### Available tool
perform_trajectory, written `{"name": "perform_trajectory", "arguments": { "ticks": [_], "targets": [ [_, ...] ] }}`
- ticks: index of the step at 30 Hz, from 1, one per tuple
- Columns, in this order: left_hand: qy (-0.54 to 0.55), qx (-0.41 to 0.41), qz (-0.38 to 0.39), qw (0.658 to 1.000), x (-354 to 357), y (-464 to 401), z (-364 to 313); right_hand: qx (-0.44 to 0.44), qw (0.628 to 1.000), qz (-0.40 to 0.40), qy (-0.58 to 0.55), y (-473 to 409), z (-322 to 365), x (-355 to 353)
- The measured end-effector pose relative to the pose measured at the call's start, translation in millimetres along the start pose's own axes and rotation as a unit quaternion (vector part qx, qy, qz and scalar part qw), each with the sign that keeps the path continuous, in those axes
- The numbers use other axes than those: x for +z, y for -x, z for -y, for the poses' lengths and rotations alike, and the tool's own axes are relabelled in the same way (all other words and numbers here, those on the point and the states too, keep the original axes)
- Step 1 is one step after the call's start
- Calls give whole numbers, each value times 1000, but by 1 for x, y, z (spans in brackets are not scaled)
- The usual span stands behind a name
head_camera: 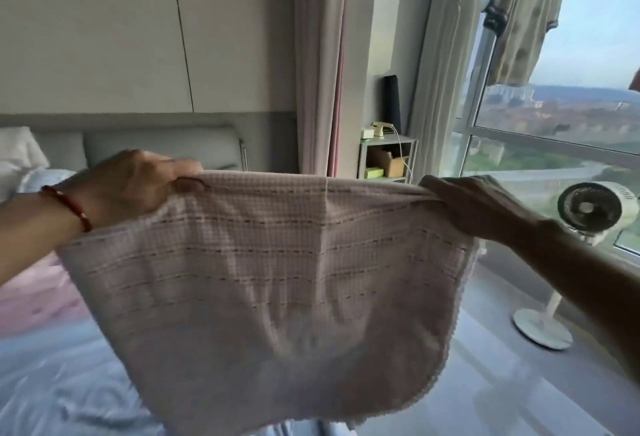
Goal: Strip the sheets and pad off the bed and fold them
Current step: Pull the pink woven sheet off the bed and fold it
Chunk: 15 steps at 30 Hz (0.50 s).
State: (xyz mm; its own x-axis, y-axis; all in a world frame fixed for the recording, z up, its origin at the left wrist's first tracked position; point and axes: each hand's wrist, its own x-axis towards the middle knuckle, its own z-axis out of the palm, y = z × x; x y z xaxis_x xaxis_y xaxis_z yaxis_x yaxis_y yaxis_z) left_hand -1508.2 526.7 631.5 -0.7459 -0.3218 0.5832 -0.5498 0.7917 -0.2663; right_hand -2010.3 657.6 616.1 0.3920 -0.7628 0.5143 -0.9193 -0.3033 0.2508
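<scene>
A pale pink checked sheet (277, 280) with woven stripes hangs folded in front of me, stretched taut along its top edge. My left hand (135, 183), a red bracelet on its wrist, grips the top left corner. At the top right corner my right hand (471, 203) grips the cloth. The sheet's lower part hangs down and hides the bed's edge. The bed (52, 366) lies at the lower left, covered with a light blue sheet, and a pink cloth (38, 293) lies on it.
A white pillow (17, 151) and grey headboard (162, 145) are at the left. A small shelf (388, 158) stands by the curtain (322, 65). A white standing fan (588, 210) is on the floor by the window at the right. A shirt (526, 16) hangs above.
</scene>
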Motion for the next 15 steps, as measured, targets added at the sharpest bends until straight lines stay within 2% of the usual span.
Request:
{"name": "perform_trajectory", "arguments": {
  "ticks": [2, 3, 5, 6, 9, 12, 15],
  "targets": [
    [-34, -12, 11, 999, -24, 3, 2, 63, 991, -5, -114, -9, 8, 20],
    [-52, -20, 17, 998, -36, 4, 4, 122, 974, 7, -191, -11, 13, 34],
    [-99, -24, 44, 994, -54, 4, 6, 208, 915, 22, -346, -9, 26, 63],
    [-122, -24, 60, 990, -61, 3, 7, 229, 894, 11, -386, -7, 33, 77],
    [-176, -45, 103, 978, -81, 4, 15, 253, 840, -20, -479, -9, 56, 108],
    [-194, -74, 124, 970, -102, 15, 34, 263, 767, -69, -581, -12, 75, 117],
    [-183, -93, 122, 971, -116, 31, 44, 232, 731, -84, -636, -18, 84, 118]
  ]
}}
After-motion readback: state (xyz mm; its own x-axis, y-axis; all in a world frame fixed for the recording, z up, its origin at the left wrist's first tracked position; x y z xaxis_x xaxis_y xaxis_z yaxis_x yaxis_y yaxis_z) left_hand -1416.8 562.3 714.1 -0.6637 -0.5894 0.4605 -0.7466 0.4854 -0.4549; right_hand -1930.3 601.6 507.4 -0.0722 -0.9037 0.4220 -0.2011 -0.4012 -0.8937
